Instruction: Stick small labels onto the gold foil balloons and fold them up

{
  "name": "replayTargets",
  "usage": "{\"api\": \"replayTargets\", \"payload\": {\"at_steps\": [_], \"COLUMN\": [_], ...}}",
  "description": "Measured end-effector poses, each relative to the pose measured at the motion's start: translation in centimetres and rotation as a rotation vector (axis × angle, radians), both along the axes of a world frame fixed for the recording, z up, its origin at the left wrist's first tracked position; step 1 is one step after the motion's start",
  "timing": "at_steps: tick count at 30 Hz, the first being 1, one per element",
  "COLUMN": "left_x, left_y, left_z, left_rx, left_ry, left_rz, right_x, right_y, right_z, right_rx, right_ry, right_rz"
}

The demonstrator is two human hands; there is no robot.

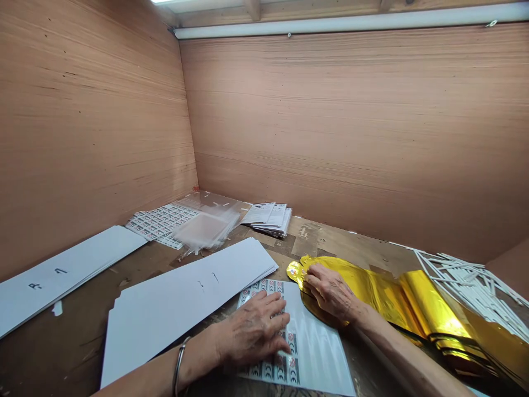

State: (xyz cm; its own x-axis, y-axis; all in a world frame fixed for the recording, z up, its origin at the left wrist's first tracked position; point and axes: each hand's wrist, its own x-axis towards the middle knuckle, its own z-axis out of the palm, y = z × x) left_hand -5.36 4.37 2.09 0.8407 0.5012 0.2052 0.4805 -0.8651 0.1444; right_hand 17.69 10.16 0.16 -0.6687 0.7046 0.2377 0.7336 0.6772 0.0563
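Note:
My left hand (252,330) lies palm down on a sheet of small printed stickers (314,353) near the front of the wooden table, fingers together and flat. My right hand (330,292) rests on the left end of a pile of shiny gold foil pieces (384,292), its fingers curled and pinching at the foil's edge. A thin bangle sits on my left wrist. The two hands are close together, the sticker sheet just left of the gold foil.
A stack of long white cards (182,298) lies left of the hands, another white stack (61,273) along the left wall. Further back are more sticker sheets (159,221), clear plastic bags (206,226) and printed leaflets (268,216). White sticks (471,281) are heaped at right. Wooden walls enclose the table.

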Motion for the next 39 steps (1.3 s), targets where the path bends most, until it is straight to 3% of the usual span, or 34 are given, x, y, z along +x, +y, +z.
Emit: {"api": "replayTargets", "payload": {"at_steps": [4,9,14,19,24,30,39], "left_x": [1.3,3.9,5.2,5.4,5.7,5.0,5.2], "left_y": [1.8,5.8,8.5,8.8,8.7,8.7,8.7], "left_z": [0.3,-0.1,-1.0,-1.9,-1.7,-1.9,-1.7], "left_rx": [0.028,0.122,0.131,0.134,0.076,0.027,-0.001], "left_ry": [0.021,0.060,0.187,0.119,0.067,-0.062,-0.169], "left_rz": [0.092,0.201,0.135,0.226,0.337,0.304,0.324], "right_x": [-0.7,-2.1,-2.9,-3.5,-4.3,-3.9,-0.6], "right_y": [-1.2,-1.9,-1.9,-1.9,-2.1,-1.4,0.9], "right_z": [0.2,-0.5,-1.2,-1.7,-2.1,-1.4,-1.3], "right_rx": [0.010,0.106,0.170,0.177,0.165,0.047,-0.233], "right_ry": [0.067,0.013,-0.024,-0.002,0.059,0.331,0.815], "right_rz": [-0.112,-0.229,-0.291,-0.368,-0.389,-0.439,-0.521]}}
